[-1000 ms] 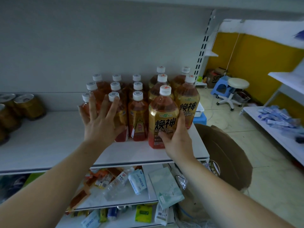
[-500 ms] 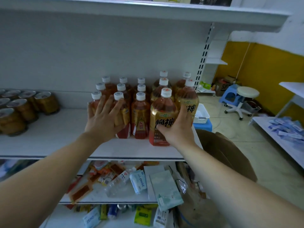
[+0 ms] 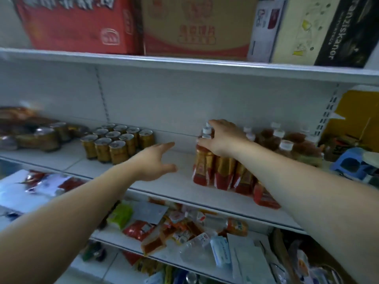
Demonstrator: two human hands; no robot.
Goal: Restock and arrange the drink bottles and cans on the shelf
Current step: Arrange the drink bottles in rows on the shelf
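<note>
A block of amber drink bottles (image 3: 225,171) with white caps and red-gold labels stands on the white middle shelf (image 3: 168,185), right of centre. My right hand (image 3: 222,138) rests over the tops of the leftmost bottles, fingers curled around their caps and shoulders. My left hand (image 3: 155,160) hovers open over the bare shelf just left of the bottles, thumb and fingers spread, touching nothing. A tight group of gold cans (image 3: 118,142) stands further left on the same shelf. The picture is motion-blurred.
Cardboard cartons (image 3: 194,25) fill the shelf above. More blurred cans or jars (image 3: 37,134) lie at the far left. Loose snack packets and a water bottle (image 3: 184,228) clutter the lower shelves. A blue stool (image 3: 352,162) and a yellow wall show at the right.
The view swung left and up. My left hand came off the bottles and now hovers open over bare shelf. My right hand moved from the front right bottle to the leftmost bottles' tops.
</note>
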